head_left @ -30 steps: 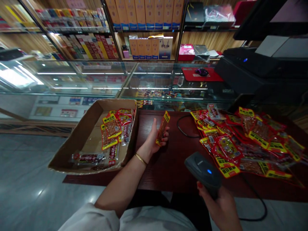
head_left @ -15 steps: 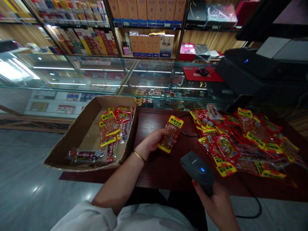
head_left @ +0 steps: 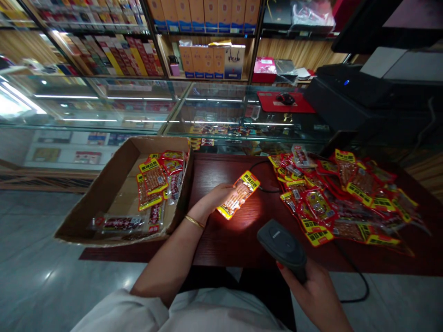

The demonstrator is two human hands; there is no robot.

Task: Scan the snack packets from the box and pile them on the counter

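Observation:
My left hand (head_left: 218, 197) grips a yellow and red snack packet (head_left: 243, 190) by its left side, tilted above the dark wooden table (head_left: 221, 249). Light from the barcode scanner (head_left: 282, 246) falls on the packet and the tabletop beside it. The scanner sits in my right hand (head_left: 314, 288), fingers wrapped round its handle, its head aimed at the packet. To the left stands an open cardboard box (head_left: 121, 143) with several snack packets in it. A heap of similar packets (head_left: 320, 207) lies on the right.
Behind the table runs a glass display counter (head_left: 138, 106) with a red mouse pad (head_left: 266, 102) and a computer mouse (head_left: 285, 98) on it. A black machine (head_left: 349, 108) stands at the right. The scanner's cable (head_left: 365, 288) loops past the table's front edge.
The scanner's light has come on and brightens the packet, while its blue indicator no longer shows. My left hand has tilted the packet further over. The view has shifted slightly.

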